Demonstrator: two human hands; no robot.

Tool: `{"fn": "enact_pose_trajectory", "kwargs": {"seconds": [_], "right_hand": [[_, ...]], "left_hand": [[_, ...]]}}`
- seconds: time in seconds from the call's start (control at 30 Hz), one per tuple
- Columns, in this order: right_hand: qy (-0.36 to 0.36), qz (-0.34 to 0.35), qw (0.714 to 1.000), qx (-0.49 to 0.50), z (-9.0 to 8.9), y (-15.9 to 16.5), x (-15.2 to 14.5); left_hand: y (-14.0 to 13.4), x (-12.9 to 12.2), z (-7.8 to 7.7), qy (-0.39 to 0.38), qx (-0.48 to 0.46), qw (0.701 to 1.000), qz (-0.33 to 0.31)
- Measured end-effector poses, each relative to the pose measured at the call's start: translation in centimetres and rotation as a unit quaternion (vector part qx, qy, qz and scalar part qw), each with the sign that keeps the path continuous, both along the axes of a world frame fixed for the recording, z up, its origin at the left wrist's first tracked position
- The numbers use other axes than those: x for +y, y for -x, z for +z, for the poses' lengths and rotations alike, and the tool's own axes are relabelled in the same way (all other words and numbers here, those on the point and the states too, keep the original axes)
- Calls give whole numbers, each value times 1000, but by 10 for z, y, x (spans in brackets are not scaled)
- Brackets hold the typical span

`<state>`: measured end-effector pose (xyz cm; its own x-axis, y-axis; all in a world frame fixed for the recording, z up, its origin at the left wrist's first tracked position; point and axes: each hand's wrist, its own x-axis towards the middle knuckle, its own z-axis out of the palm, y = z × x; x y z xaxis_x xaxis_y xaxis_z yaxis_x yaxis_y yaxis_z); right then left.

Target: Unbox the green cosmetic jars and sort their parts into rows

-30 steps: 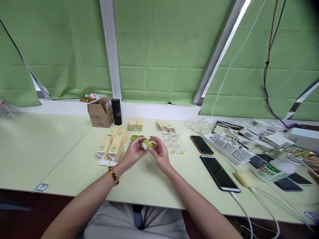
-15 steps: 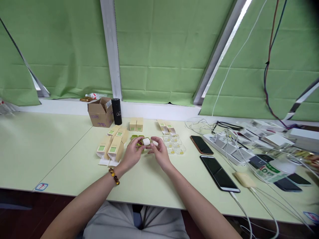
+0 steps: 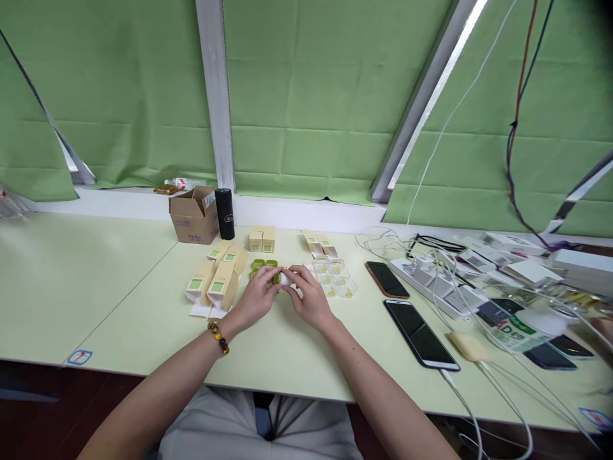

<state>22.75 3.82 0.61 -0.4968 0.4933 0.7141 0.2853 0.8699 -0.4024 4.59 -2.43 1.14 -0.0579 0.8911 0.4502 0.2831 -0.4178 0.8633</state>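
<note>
Small white piece [image 3: 285, 280] is between the hands, over the table [image 3: 297, 358]; left hand [image 3: 257, 298] and right hand [image 3: 310, 300] pinch it at the fingertips. Green containers [image 3: 265, 263] just behind, clear tray [image 3: 331, 280] right, beige cartons [image 3: 227, 273] left.

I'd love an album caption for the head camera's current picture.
Left-hand fingers and right-hand fingers hold a small white piece between tan boxes and clear plastic packaging.

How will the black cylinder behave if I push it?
The black cylinder might tip, standing tall on a narrow base. Its round side suggests it could roll once down. Pushed left, it would probably soon meet the adjacent cardboard box.
</note>
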Motion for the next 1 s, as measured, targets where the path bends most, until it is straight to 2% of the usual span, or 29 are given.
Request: {"fn": "enact_pose_trajectory", "kwargs": {"seconds": [0.1, 0.27, 0.57, 0.87, 1.0], "right_hand": [[-2, 4, 1000, 1, -1, 0, 0], [-16, 5, 1000, 13, -1, 2, 0], [-27, -8, 1000, -5, -5, 3, -1], [-46, -27, 998, -19, 1, 14, -9], [-55, -35, 998, -25, 3, 16, -11]], "left_hand": [[0, 1, -2, -7, -7, 1000, -2], [-1, -3, 4, -28, 5, 1000, 0], [-6, -6, 8, -67, 91, 992, 47], [-9, -4, 10, -70, 70, 992, 72], [-11, -5, 11, -77, 159, 980, 97]]}}
